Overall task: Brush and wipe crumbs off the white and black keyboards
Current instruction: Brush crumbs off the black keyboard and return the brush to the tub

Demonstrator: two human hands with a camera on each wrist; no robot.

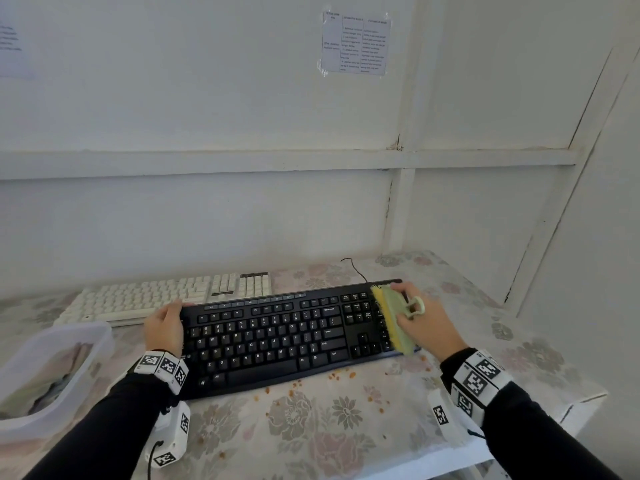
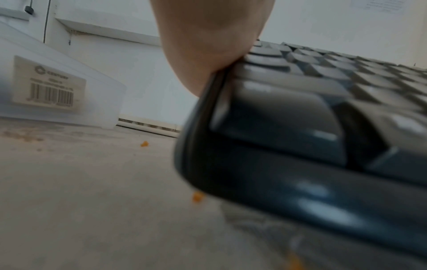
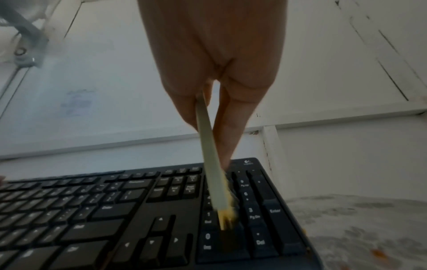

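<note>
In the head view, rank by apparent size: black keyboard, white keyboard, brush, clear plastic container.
1. black keyboard
2. white keyboard, clear plastic container: unsure; container nearer and cut off by the frame
3. brush

Two keyboards lie here: one black keyboard (image 1: 277, 337) under the fingers of both hands, one white keyboard (image 1: 166, 296) beyond the left fingertips. One brush (image 1: 393, 318) sits in the right fingers. One clear plastic container (image 1: 52, 372) stands left of the left fingers. Orange crumbs (image 1: 341, 375), too many to count, dot the cloth.
</note>
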